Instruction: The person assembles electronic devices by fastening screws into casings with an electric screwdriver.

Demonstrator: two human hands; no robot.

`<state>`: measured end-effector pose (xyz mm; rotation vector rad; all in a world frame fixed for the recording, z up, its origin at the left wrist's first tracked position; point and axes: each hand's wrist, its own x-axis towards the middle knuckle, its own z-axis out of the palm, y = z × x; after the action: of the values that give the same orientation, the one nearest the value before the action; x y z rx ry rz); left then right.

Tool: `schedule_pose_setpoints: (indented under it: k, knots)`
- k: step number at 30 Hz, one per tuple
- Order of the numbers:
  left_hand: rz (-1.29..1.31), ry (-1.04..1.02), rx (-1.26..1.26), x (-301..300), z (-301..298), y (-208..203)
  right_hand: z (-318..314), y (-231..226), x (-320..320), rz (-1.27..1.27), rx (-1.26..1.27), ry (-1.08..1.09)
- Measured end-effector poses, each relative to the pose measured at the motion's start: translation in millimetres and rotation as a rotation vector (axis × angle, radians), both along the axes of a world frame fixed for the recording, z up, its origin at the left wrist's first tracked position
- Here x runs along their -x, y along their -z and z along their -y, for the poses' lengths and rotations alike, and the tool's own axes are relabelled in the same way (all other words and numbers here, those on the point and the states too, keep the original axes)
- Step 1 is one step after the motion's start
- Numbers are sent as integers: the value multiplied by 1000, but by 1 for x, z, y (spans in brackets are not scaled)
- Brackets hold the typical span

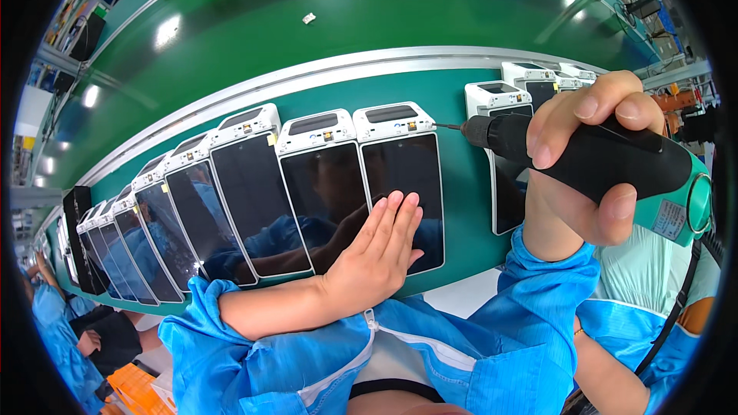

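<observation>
Two hands in play, left hand (377,250) and right hand (588,138), and you've got one driver (634,157)! Devices (403,165) now: at least eight left of the gap, the farthest blurring together, at least three right of it. One scrap (309,18) up top, and co-workers (61,338), at least two, flanking you!

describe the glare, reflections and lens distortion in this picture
Head view: white lamp glare spots on the glossy green surface; head view: blue-toned reflections on the dark screens near the left hand; head view: the pale rail bows into an arc, fisheye fashion, and black fills the corners; head view: small background items crowd the rim, hard to make out.
</observation>
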<state>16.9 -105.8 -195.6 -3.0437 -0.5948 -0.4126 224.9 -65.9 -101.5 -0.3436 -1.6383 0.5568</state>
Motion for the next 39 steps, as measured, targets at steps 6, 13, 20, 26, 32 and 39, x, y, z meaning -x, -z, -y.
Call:
schedule_pose_setpoints:
  k: [6, 13, 20, 26, 32, 39]
  knots:
    - [-23, 4, -43, -2, -2, 0, -11, 6, -8, 69, -32, -90]
    - [-20, 6, -15, -2, -2, 1, -14, 8, -9, 95, -52, -105]
    - [-25, 0, -36, -2, -2, 0, -13, 5, -11, 152, -36, -125]
    - [-5, -8, -30, -3, -2, 1, -14, 2, -10, 174, 2, -127]
    - [-2, 2, -34, -2, -3, -1, -13, -5, -5, 228, 58, -126]
    - [19, -1, -45, 0, -2, 2, -8, -8, 12, 163, 185, 32]
